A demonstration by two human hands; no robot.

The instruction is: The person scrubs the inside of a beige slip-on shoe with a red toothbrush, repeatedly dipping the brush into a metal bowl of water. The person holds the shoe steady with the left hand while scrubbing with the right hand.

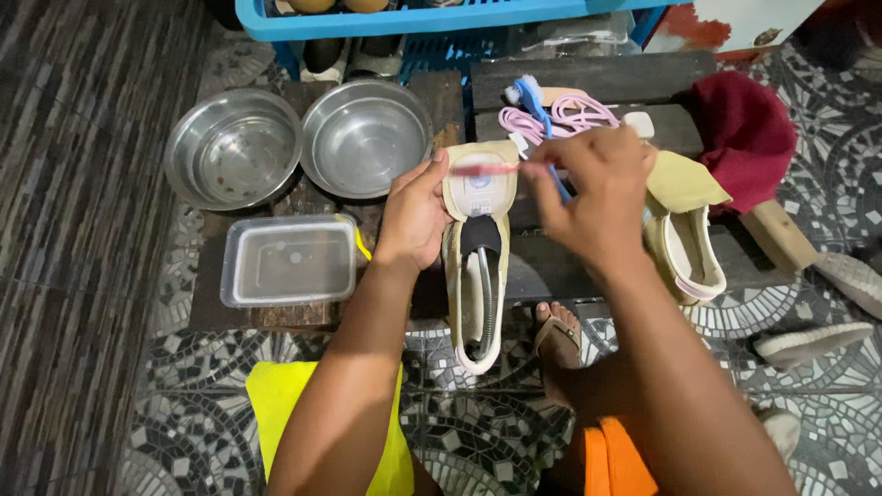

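My left hand [412,218] grips a beige shoe [478,266] by its side and holds it upright, with the tongue pulled out toward the top. My right hand [588,197] holds a pink toothbrush [482,170] across the shoe's tongue; the brush is blurred. The second beige shoe [684,243] lies to the right on the dark wooden boards [588,83], partly hidden behind my right hand. Pink laces [551,118] and a blue brush [529,92] lie on the boards just beyond my hands.
Two steel bowls [232,147] [366,138] and a clear plastic tub [289,260] sit at the left. A blue crate [432,20] stands at the back, a dark red cloth [744,133] at the right. White shoes [813,342] lie on the mosaic floor. A yellow cloth [276,404] lies below.
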